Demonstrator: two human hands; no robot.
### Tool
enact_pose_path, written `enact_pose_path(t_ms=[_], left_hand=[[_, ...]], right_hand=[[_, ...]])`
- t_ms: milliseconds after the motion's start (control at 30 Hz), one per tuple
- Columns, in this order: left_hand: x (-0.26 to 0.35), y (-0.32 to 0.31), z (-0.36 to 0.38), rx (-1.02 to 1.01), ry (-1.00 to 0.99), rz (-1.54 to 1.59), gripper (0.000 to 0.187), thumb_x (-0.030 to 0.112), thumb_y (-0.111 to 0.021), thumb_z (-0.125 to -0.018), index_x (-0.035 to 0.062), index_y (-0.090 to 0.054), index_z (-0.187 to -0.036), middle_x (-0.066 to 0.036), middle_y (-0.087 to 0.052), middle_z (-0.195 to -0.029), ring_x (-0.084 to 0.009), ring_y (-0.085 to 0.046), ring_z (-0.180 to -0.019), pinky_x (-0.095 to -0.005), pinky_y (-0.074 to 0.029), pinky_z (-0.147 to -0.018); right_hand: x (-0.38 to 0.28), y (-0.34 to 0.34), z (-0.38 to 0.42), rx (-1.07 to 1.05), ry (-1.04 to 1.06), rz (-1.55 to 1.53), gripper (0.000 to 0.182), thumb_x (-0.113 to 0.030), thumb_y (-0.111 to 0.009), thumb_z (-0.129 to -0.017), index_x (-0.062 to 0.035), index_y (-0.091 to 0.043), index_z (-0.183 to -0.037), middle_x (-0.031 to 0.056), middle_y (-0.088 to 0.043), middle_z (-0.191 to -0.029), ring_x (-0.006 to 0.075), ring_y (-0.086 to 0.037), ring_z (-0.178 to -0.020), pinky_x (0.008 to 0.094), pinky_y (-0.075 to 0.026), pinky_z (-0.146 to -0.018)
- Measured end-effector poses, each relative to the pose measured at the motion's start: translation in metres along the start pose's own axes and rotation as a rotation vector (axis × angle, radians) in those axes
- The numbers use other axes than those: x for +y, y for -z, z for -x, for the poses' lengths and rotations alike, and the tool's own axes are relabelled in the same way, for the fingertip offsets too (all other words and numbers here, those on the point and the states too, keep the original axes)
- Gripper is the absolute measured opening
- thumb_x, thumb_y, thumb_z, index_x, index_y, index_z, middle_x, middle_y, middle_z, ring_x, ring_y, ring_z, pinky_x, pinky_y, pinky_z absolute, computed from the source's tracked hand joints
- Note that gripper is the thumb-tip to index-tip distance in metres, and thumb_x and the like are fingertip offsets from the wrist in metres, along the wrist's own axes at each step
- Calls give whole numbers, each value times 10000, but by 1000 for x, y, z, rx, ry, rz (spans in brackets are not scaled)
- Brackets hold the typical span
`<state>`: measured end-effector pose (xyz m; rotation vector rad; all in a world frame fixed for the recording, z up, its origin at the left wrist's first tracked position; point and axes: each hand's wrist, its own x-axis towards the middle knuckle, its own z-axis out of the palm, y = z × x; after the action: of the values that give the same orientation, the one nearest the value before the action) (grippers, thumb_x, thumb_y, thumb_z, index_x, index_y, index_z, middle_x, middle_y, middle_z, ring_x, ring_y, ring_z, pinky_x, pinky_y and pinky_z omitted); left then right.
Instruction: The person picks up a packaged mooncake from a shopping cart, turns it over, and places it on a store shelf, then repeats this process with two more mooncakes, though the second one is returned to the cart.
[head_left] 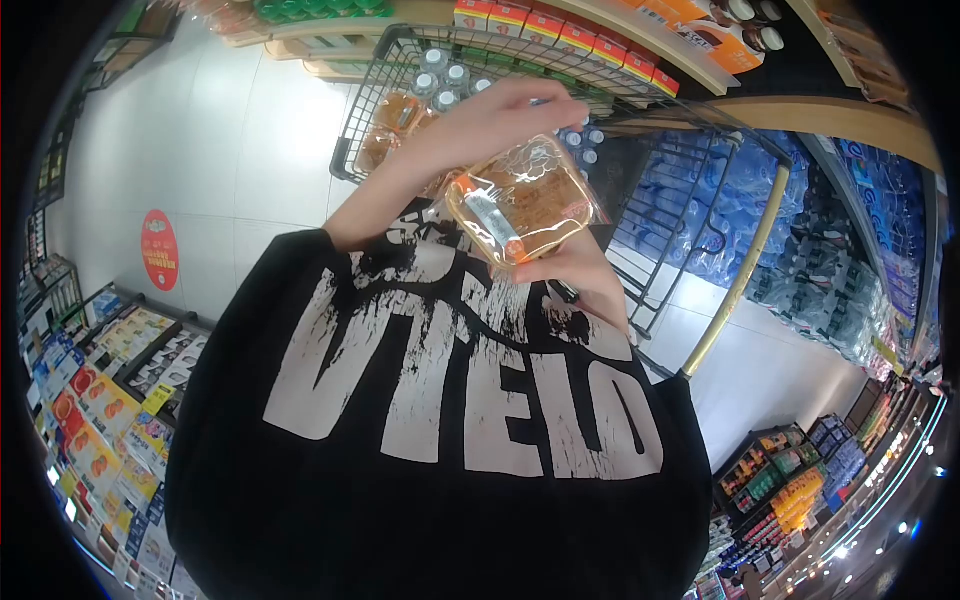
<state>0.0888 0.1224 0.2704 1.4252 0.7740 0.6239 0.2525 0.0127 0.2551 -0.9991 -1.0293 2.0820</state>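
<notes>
A square pack of brown bread or cake point(535, 205), wrapped in clear film with an orange and white label, is tilted up in front of my chest. My right hand point(585, 275) grips its lower right corner, the thumb lying on the front. Above its top edge, my left hand point(525, 110) reaches across with fingers bent and fingertips close together. Whether these fingers pinch the wrapper is hidden. Behind the hands is a black wire shopping cart point(345, 150) holding similar baked packs point(398, 110) and several bottles with white caps point(447, 80).
The cart's yellowish handle point(735, 270) runs along the right. Wrapped packs of blue water bottles point(660, 190) stand beside the cart. Shelves with red and yellow boxes point(560, 30) line the far side. A red round floor sticker point(159, 250) lies on pale tiles at left.
</notes>
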Motion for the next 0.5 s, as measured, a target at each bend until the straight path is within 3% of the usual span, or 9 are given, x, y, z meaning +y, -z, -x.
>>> enact_pose_path(t_ms=[67, 167, 200, 267, 400, 500], left_hand=[[5, 0, -1, -26, 24, 9, 338, 368, -471, -898, 55, -599, -904, -4, -588, -858, -61, -554, -732, -215, -402, -699], [5, -2, -3, -42, 35, 23, 395, 410, -437, -898, 56, -611, -878, -5, -594, -875, -74, -576, -743, -220, -409, -708], [8, -2, -4, -68, 42, 35, 415, 428, -428, -896, 56, -612, -875, -11, -594, -883, -80, -578, -743, -221, -413, -710], [9, -2, -7, -89, 31, 57, 456, 465, -405, -892, 58, -609, -884, -31, -591, -925, -97, -583, -746, -228, -424, -725], [11, -4, -6, -97, 41, 75, 447, 461, -409, -892, 59, -604, -899, -35, -583, -955, -107, -588, -755, -233, -431, -737], [8, -7, -5, -105, 45, 90, 440, 456, -410, -891, 59, -600, -910, -32, -580, -965, -112, -594, -764, -237, -436, -748]], right_hand=[[4, -7, 3, 49, 38, 26, 762, -22, -808, -550, 15, -428, -1210, 99, -577, -1085, 174, -561, -969, 306, -458, -799], [-5, -17, 5, 83, -35, 117, 765, -12, -805, -544, 22, -426, -1207, 108, -580, -1072, 174, -577, -937, 295, -474, -767], [-3, -19, 6, 89, -34, 118, 765, -12, -805, -544, 22, -426, -1207, 108, -580, -1072, 174, -577, -937, 295, -474, -767], [2, -22, 5, 63, 35, -35, 756, -145, -853, -548, 7, -446, -1167, 68, -554, -1082, 149, -533, -1001, 276, -433, -848], [-4, -20, 7, 49, 69, 163, 650, -173, -845, -571, 8, -508, -1096, 63, -574, -1041, 149, -548, -965, 280, -441, -823], [-3, -19, 9, 46, 17, 181, 754, -94, -829, -560, 31, -428, -1186, 107, -582, -1064, 182, -576, -954, 302, -472, -808]])
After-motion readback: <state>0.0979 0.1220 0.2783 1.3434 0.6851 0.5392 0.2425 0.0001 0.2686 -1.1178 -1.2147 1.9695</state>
